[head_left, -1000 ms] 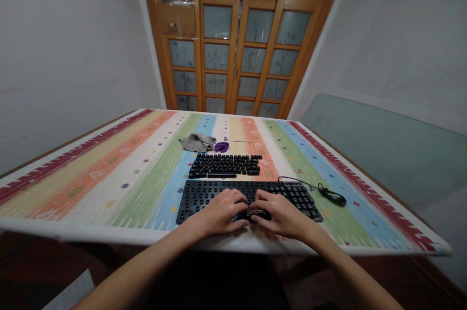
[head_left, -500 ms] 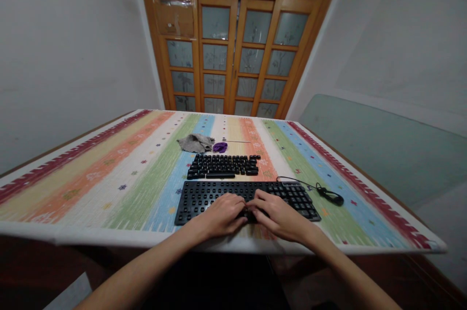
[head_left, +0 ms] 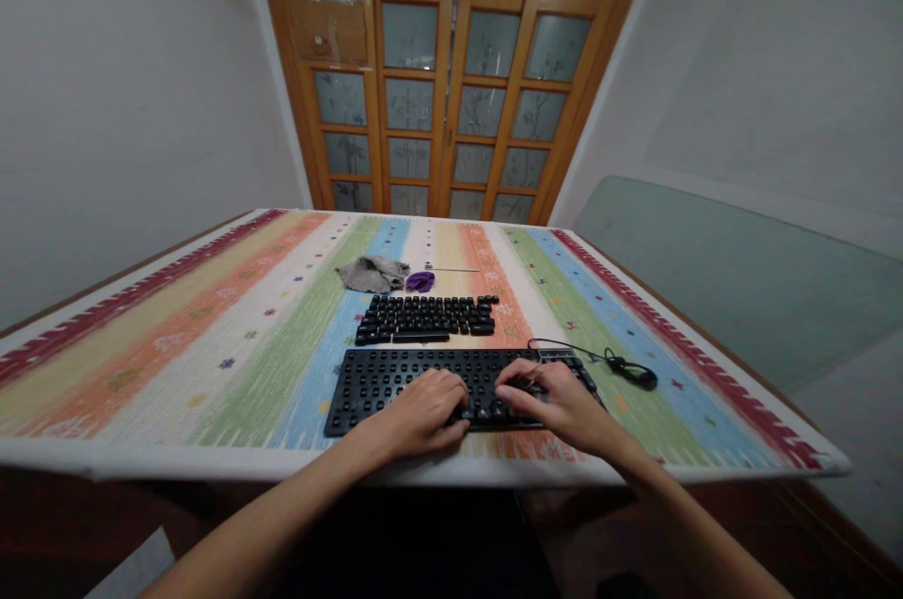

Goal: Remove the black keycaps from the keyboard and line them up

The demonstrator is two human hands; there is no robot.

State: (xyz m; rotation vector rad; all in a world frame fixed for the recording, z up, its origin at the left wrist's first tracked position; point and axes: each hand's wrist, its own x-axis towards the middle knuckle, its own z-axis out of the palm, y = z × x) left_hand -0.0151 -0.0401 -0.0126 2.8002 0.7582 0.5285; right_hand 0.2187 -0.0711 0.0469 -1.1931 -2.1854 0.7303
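A black computer keyboard [head_left: 395, 373] lies near the table's front edge. Its left and middle part shows bare key stems, while several keycaps [head_left: 483, 414] sit in its front row between my hands. My left hand [head_left: 427, 411] rests on the front middle of the keyboard, fingers curled over it and thumb at the front edge. Over the right part, my right hand [head_left: 554, 397] has its fingers bent toward the thumb; whatever may be between them is hidden. Behind the keyboard, loose black keycaps [head_left: 427, 317] lie in rows, with a long space bar [head_left: 421, 338] at the front.
A grey cloth [head_left: 372, 274], a purple bundle [head_left: 420, 281] and a thin rod [head_left: 455, 270] lie beyond the keycaps. The coiled cable [head_left: 635, 371] is at the keyboard's right. A striped tablecloth [head_left: 232, 326] covers the table. Wooden glazed doors [head_left: 451, 101] stand behind.
My right hand has moved away from my left hand, to the right across the keyboard, uncovering keycaps in the front row. My left hand stays at the keyboard's front middle. The view shifts slightly.
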